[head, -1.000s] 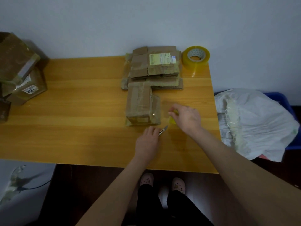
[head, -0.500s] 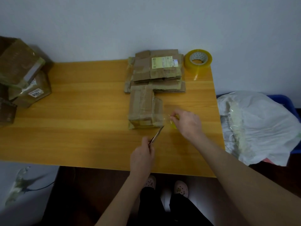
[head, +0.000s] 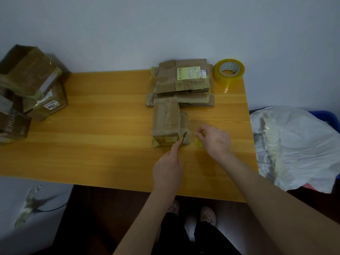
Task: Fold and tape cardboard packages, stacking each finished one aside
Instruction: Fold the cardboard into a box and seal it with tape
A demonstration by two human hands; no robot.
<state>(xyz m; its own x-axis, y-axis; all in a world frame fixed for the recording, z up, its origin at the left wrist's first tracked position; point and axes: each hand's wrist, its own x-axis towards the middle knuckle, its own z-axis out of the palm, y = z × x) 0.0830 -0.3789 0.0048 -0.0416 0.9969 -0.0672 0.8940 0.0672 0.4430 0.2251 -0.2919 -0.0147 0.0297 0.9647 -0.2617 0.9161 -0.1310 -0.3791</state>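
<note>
A flat folded cardboard package lies on the wooden table, in front of a pile of flattened cardboard with a yellow-green label. My left hand grips a small metal blade whose tip touches the package's near right corner. My right hand pinches a strip of clear tape stretched from the package, with a small yellow tape roll under its fingers.
A large roll of yellowish tape stands at the table's back right corner. Taped boxes are stacked at the left edge. A white plastic bag lies over a blue bin to the right. My feet show below the table's front edge.
My left hand has moved forward from the table front, bringing the blade up to the tape at the package's corner. My right hand has stayed beside the package holding the tape taut.
</note>
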